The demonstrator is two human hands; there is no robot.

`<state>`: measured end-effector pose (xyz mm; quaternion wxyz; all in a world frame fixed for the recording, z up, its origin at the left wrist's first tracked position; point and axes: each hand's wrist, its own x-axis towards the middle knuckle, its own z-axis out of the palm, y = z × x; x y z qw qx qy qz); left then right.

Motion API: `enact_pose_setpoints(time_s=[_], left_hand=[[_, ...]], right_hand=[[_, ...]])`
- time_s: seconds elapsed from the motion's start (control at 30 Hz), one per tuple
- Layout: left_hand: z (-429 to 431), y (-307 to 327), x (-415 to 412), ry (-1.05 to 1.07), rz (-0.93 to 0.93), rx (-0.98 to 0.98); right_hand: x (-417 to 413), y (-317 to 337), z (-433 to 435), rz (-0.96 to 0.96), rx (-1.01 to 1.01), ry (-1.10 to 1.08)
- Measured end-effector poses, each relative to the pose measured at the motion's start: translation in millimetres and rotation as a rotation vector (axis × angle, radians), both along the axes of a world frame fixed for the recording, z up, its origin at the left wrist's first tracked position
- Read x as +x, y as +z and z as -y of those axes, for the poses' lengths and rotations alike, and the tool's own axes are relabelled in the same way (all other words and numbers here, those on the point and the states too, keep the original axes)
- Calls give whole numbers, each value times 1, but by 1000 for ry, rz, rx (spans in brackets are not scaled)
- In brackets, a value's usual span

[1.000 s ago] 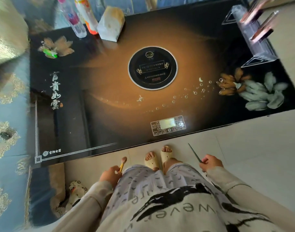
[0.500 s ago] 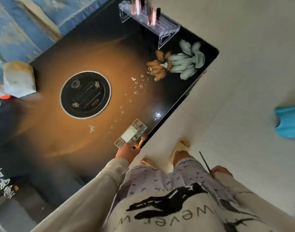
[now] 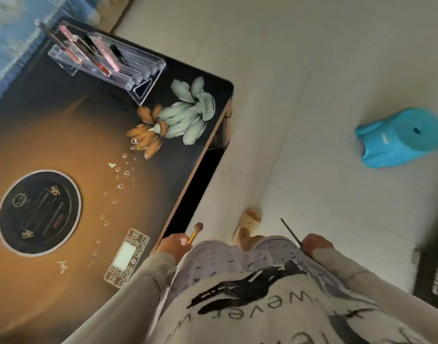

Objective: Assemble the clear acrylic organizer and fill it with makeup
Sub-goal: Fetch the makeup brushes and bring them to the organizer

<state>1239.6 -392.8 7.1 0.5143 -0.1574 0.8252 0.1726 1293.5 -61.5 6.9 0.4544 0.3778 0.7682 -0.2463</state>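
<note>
The clear acrylic organizer [image 3: 138,70] stands at the far corner of the black and amber table [image 3: 71,145], with several lipsticks and pencils [image 3: 98,55] slotted in it. My left hand [image 3: 174,245] grips a small makeup brush [image 3: 195,232] with a yellow handle, at the table's near edge. My right hand [image 3: 317,243] grips a thin dark pencil [image 3: 291,232], held over the floor beside my leg. Both hands are far from the organizer.
A round black plate [image 3: 39,212] and a control panel [image 3: 126,258] are set into the table top. A blue plastic stool [image 3: 399,137] lies on the pale tiled floor [image 3: 312,70] to the right. A dark object [image 3: 434,276] sits at the right edge.
The view has swung to the right and the organizer now appears nearer. Both hands keep their hold on the brush and the pencil, and stay low by my body.
</note>
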Motion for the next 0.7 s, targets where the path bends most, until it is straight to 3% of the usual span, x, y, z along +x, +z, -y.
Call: enact_pose_setpoints(time_s=[0.23, 0.37, 0.7], left_hand=[[-71, 5, -48, 79, -23, -26], [-109, 12, -93, 11, -41, 3], [-201, 3, -248, -205, -41, 44]], right_hand=[[-73, 12, -72, -204, -99, -166], [-106, 11, -100, -257, -111, -268], [-171, -4, -154, -197, -56, -457]])
